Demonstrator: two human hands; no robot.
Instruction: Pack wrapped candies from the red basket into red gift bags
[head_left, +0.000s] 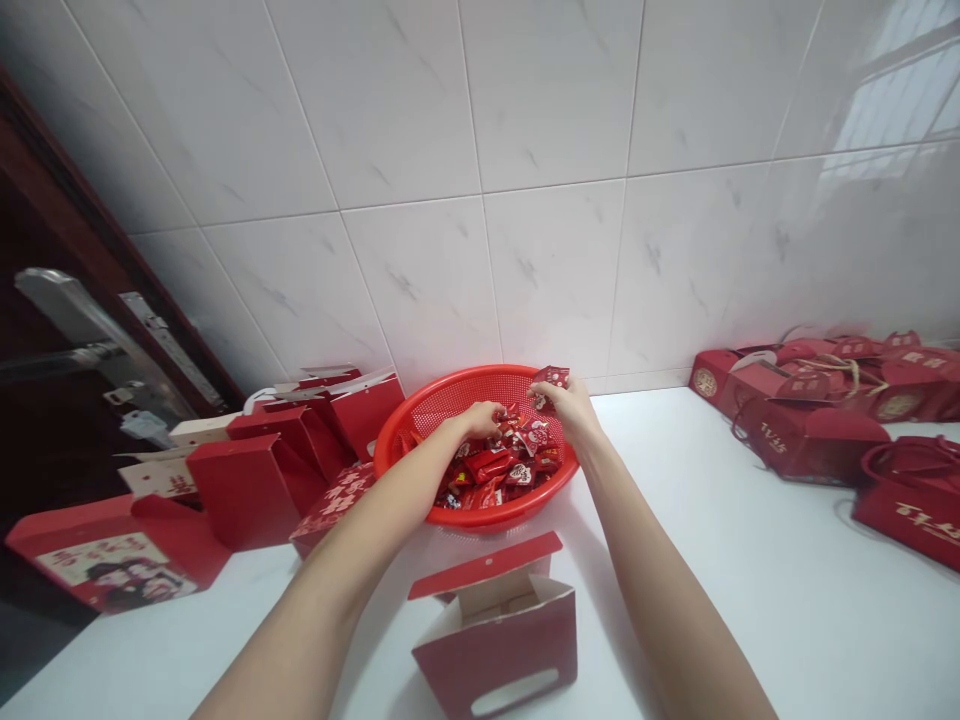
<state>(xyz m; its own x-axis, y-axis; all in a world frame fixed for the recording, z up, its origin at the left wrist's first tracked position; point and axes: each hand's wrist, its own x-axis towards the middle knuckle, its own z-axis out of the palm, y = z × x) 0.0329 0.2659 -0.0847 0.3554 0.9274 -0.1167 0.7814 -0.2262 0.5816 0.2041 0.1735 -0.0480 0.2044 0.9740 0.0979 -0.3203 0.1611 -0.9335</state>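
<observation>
A red plastic basket point(401, 408) holds many red-wrapped candies point(491, 465). My left hand point(484, 420) reaches into it, its fingers curled down at the candies; what they hold, if anything, is too small to tell. Over the basket's right rim, my right hand point(562, 398) pinches a red packet with white marks point(553, 377). Nearer to me, between my forearms, stands a red carton point(499, 650) with its top flaps up and an oval cutout in its front panel.
Several open red boxes point(240, 490) stand at the left, beside a dark door with a metal handle point(67, 300). Closed red gift boxes point(810, 440) crowd the right side of the white table point(697, 530). A tiled wall point(555, 260) rises behind the basket.
</observation>
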